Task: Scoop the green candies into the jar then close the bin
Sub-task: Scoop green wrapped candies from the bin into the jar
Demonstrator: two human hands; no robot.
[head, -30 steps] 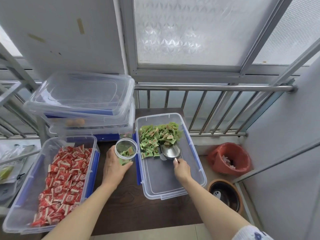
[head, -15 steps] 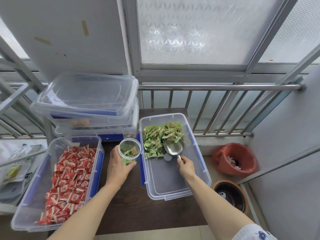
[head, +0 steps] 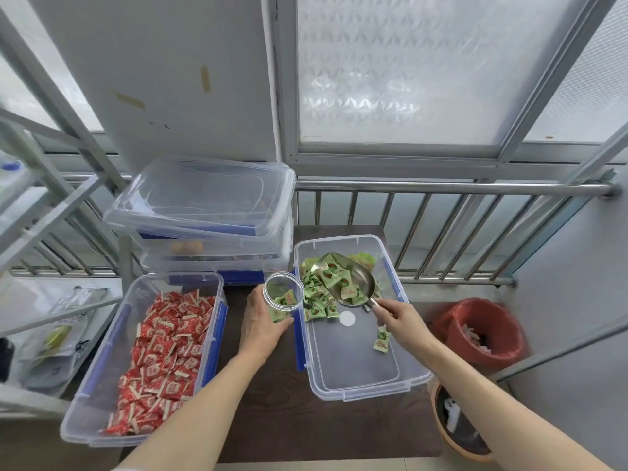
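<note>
A clear bin on the dark table holds green candies piled at its far end. My right hand grips the handle of a metal scoop, lifted above the pile and carrying several green candies. One loose green candy lies on the bin floor under that hand. My left hand is wrapped around a small clear jar, which stands just left of the bin with a few green candies inside.
An open bin of red candies sits at the left. Behind it stacked clear bins carry a loose clear lid. A red-lined waste basket and a brown pot stand right of the table. A metal railing runs behind.
My right hand has raised the scoop out of the pile, now loaded with green candies. A single candy has landed on the bin floor. The left hand and jar stayed put.
</note>
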